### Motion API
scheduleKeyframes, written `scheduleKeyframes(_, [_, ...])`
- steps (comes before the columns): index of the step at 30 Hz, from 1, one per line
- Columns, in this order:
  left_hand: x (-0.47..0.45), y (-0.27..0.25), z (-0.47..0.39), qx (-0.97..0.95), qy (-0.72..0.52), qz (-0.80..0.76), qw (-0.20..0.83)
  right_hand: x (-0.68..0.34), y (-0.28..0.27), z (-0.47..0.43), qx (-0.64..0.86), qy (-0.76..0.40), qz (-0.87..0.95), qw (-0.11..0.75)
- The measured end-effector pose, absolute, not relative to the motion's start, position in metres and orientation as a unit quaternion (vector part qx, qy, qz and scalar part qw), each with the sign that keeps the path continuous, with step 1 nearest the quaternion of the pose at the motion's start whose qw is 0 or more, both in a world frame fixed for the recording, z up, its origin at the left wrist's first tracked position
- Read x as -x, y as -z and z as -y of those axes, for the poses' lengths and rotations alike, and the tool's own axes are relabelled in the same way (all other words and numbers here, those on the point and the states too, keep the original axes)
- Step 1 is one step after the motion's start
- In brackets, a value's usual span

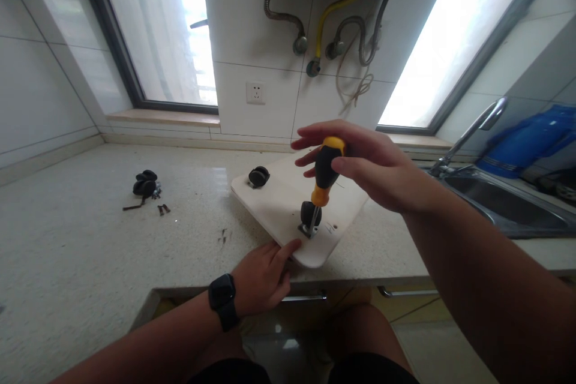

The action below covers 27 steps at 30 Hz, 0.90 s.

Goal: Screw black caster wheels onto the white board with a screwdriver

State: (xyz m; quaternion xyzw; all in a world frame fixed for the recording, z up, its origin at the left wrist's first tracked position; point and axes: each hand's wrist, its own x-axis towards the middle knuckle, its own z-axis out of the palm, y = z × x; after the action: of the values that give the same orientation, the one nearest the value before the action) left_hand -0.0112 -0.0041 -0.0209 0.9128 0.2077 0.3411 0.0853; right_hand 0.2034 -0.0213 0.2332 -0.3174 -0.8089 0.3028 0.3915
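Observation:
A white board [276, 207] with rounded corners lies on the counter, one corner pointing at me. My left hand [265, 276], a black watch at its wrist, grips that near edge, with the index finger on top beside a black caster [310, 214]. In my right hand [364, 159] is a yellow and black screwdriver [327, 168], thumb against its handle and the other fingers loosely stretched behind. Its shaft points down to the caster's metal plate [306, 231]; the exact tip contact is hard to see. Another black caster [258, 176] stands at the board's left corner.
Loose black casters [144, 185] lie on the counter at left with small hardware, a bent metal piece [134, 208] and a few screws [164, 209]. At right are a sink [508, 201], a faucet [472, 132] and a blue object [531, 138]. Pipes and valves hang on the wall ahead.

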Motion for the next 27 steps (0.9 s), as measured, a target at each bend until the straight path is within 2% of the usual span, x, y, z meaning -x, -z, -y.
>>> scheduleKeyframes(3, [0.011, 0.02, 0.005, -0.913, -0.342, -0.207, 0.081, -0.204, -0.234, 0.023, 0.345, -0.273, 0.813, 0.381])
scheduleKeyframes(7, [0.011, 0.018, 0.007, -0.913, -0.342, -0.211, 0.067, -0.198, -0.228, 0.022, 0.455, 0.0, 0.787, 0.417])
scheduleKeyframes(9, [0.01, 0.017, 0.007, -0.913, -0.344, -0.21, 0.066, -0.195, -0.224, 0.021, 0.469, 0.092, 0.775, 0.413])
scheduleKeyframes(11, [0.01, 0.018, 0.006, -0.913, -0.346, -0.204, 0.07, -0.195, -0.223, 0.019, 0.461, 0.078, 0.787, 0.403])
scheduleKeyframes(16, [0.01, 0.02, 0.005, -0.913, -0.345, -0.205, 0.077, -0.205, -0.225, 0.018, 0.345, -0.193, 0.827, 0.4])
scheduleKeyframes(18, [0.01, 0.02, 0.005, -0.912, -0.347, -0.207, 0.076, -0.207, -0.226, 0.018, 0.308, -0.241, 0.832, 0.393])
scheduleKeyframes(21, [0.01, 0.019, 0.006, -0.912, -0.348, -0.206, 0.072, -0.205, -0.226, 0.018, 0.329, -0.175, 0.835, 0.404])
scheduleKeyframes(25, [0.009, 0.018, 0.006, -0.912, -0.349, -0.205, 0.069, -0.199, -0.225, 0.019, 0.398, 0.038, 0.814, 0.422])
scheduleKeyframes(27, [0.009, 0.018, 0.006, -0.911, -0.351, -0.204, 0.071, -0.198, -0.225, 0.02, 0.416, 0.108, 0.798, 0.422])
